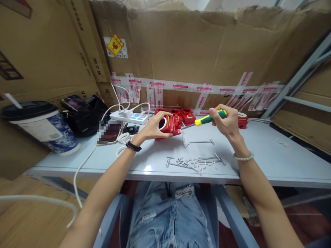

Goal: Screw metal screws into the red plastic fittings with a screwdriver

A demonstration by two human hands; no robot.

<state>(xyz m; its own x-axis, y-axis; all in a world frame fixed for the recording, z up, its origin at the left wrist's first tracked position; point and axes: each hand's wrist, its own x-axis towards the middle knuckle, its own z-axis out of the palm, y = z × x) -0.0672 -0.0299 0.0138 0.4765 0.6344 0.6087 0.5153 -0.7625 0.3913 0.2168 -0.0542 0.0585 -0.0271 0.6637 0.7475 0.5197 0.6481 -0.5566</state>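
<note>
My left hand (154, 126) is closed around a red housing (172, 124) with a white-lined round opening, held tilted over the table. In my right hand (226, 121) is a screwdriver (210, 118) with a green and yellow handle. Its shaft points left, and the tip meets or nearly meets the housing's right side; exact contact is too small to tell. Just behind the held piece stand more red housings (187, 116). Below my hands lies a T-shaped metal rod (200, 142), and nearer the front edge is a pile of screws and T-shaped rods (195, 162) tangled with white string.
A white power strip (132, 117) with cables, a phone (111, 132), a black bag (82, 117) and a large lidded cup (43, 127) occupy the left side. Another red piece (242, 121) sits beyond my right hand. A tall cardboard sheet (178, 48) backs the table.
</note>
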